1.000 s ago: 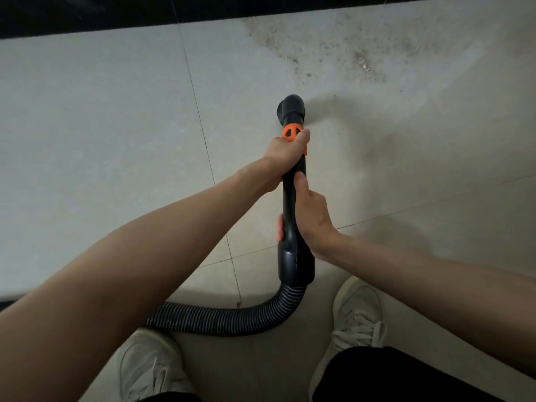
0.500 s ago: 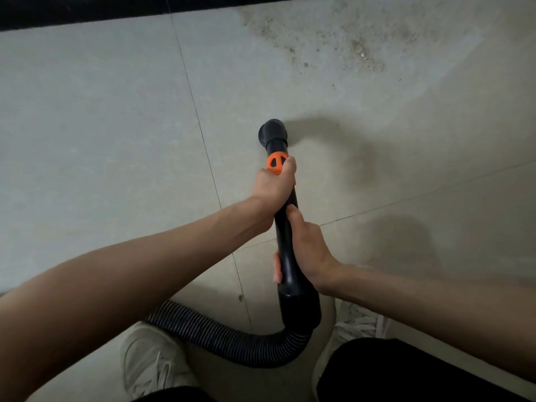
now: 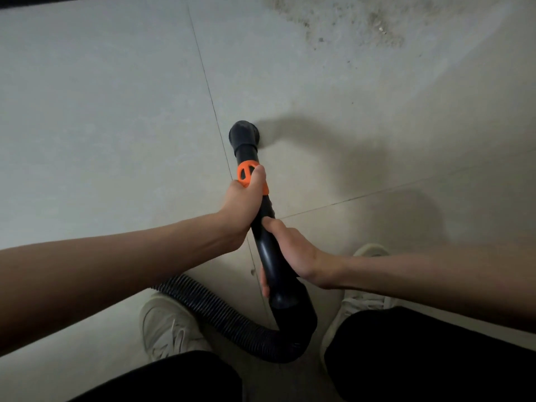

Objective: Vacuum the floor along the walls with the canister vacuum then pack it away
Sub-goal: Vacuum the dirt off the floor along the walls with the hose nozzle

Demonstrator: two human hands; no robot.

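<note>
Both hands gripped the black plastic vacuum wand over the pale tiled floor: left hand at its orange collar, right hand curled lower, near the ribbed black hose.

Left hand curled ahead; right hand curled behind; forearms converging.

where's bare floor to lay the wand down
Bare tile lies left of the grout line, ahead of the left shoe. Crowded near the feet: the hose loops between the shoes. The dirt patch sits far right.
</note>
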